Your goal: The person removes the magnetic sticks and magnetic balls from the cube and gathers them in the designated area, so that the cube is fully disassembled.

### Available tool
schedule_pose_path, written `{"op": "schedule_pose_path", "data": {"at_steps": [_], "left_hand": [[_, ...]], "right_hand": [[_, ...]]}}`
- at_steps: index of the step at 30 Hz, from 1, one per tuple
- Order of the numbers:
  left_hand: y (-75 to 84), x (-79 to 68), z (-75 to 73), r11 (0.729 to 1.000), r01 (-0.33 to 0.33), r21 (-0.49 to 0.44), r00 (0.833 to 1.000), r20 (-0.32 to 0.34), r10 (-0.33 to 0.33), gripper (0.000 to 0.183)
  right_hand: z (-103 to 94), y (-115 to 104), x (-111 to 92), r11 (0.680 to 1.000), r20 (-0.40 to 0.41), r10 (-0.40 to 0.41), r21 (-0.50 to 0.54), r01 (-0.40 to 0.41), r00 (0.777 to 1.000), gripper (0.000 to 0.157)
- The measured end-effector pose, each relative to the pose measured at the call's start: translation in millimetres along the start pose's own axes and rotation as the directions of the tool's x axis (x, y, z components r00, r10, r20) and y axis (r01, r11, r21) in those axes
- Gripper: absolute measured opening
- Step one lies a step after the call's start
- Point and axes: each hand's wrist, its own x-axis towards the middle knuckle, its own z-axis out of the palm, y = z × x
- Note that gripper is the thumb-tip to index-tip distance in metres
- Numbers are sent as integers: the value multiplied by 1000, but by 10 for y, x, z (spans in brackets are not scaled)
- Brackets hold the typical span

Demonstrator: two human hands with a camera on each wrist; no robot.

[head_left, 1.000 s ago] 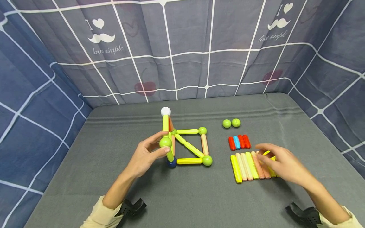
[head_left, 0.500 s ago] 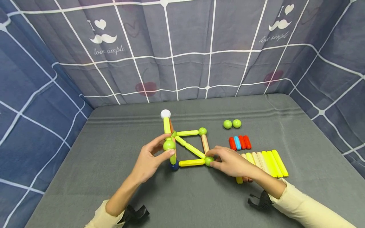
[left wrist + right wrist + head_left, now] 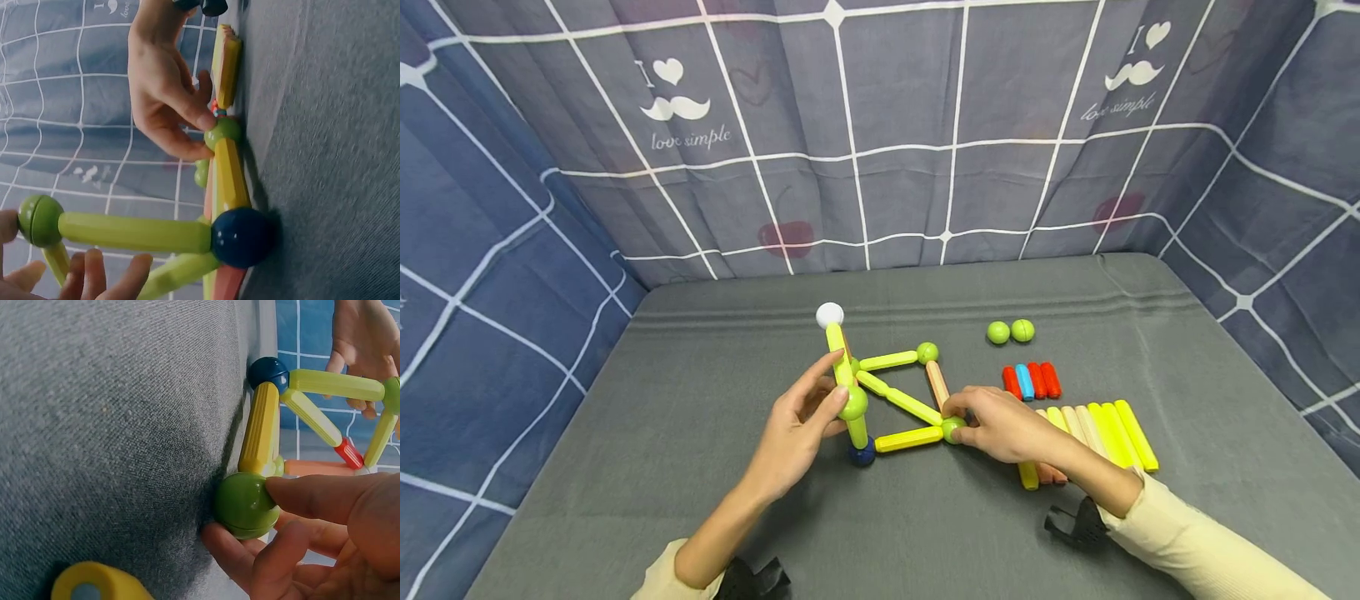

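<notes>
A frame of magnetic rods and balls stands on the grey cloth. My left hand [image 3: 790, 437] holds its raised green ball [image 3: 853, 403] between thumb and fingers. Below that ball, a lime rod [image 3: 134, 232] runs down to a dark blue ball [image 3: 242, 237] on the cloth. A white ball [image 3: 830, 315] tops the far left of the frame. My right hand [image 3: 1011, 427] pinches the green ball [image 3: 245, 505] at the front right corner, where a yellow rod [image 3: 910, 439] from the blue ball and a diagonal lime rod [image 3: 913, 407] meet. Another green ball [image 3: 927, 353] marks the back right corner.
Partly under my right forearm lies a row of long yellow and wood-toned rods [image 3: 1120, 433]. Behind it are short red rods [image 3: 1048, 380] and one blue rod [image 3: 1025, 382]. Two loose green balls [image 3: 1011, 332] lie farther back. A checked curtain [image 3: 895, 125] encloses the table.
My right hand has come left from the row of rods and taken hold of the corner ball. The frame's left side has swung slightly toward me, with my left hand still holding its ball.
</notes>
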Motion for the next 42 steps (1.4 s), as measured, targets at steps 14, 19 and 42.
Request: {"op": "schedule_pose_path", "data": {"at_steps": [14,19,42], "left_hand": [[-152,407,-196,996,26,88,984,-175,-10,60],[-189,568,-246,996,-62,65,990,-122,70,62],[-161,383,-311,998,-55,14,992,-110,56,48]], "right_hand": [[21,30,3,1000,-5,1,4,-1,1000,19],[18,28,3,1000,0,5,7,-5,1000,18],[-132,243,271,999,-14,42,27,-42,999,20]]}}
